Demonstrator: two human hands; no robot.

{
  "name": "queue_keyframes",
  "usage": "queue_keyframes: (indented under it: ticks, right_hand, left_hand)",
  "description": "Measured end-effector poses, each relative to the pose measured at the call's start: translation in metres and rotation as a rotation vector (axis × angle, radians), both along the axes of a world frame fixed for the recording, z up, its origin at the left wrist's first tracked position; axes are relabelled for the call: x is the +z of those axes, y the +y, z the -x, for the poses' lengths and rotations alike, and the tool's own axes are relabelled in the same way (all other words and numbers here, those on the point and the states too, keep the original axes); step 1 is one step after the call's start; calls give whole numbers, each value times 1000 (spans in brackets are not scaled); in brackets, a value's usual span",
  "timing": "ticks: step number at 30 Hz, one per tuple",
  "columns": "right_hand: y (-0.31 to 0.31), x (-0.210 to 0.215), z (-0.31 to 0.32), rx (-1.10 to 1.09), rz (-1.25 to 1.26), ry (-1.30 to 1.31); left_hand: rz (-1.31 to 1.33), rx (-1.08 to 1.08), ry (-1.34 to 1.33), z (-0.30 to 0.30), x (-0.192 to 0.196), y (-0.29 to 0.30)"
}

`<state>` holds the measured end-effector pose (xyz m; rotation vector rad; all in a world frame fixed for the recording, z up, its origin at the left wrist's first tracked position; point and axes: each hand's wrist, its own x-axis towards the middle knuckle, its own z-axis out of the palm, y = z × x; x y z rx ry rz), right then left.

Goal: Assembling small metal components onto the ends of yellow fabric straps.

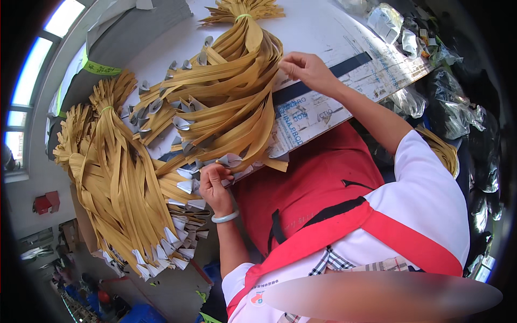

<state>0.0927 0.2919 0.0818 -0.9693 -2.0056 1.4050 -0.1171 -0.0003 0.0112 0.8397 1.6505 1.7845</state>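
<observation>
A large bundle of flat tan strips [231, 81] with grey and white tips lies on the worktable, tied near its top by a thin yellow-green band [244, 16]. At its right edge, my right hand [309, 71] is closed in a pinch, fingertips against the outer strips; what lies between them is hidden. My left hand [214, 185], a pale bangle at the wrist, is closed with curled fingers by the bundle's near end. Just above its fingertips is a grey-white strip tip [230, 160]; I cannot make out whether they grip it.
More tied tan strip bundles [116, 156] hang over the left table edge, white tips downward. A dark flat bar [334, 74] lies on the white, printed tabletop [371, 51]. Clear plastic bags [449, 102] crowd the right side. A grey box [134, 40] stands far left.
</observation>
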Motion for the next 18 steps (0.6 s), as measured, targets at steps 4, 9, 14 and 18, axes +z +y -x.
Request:
queue_keyframes:
  ticks: [4, 9, 14, 18]
  right_hand:
    - [171, -32, 33, -255, -9, -195]
    - [238, -65, 150, -272, 47, -336]
    - [222, -63, 190, -354, 223, -221]
    - [185, -27, 136, -218, 235, 422]
  left_hand:
    - [36, 61, 67, 2, -27, 10]
    - [20, 111, 203, -5, -24, 23]
    - [9, 183, 427, -7, -34, 23]
    - [23, 203, 388, -11, -30, 18]
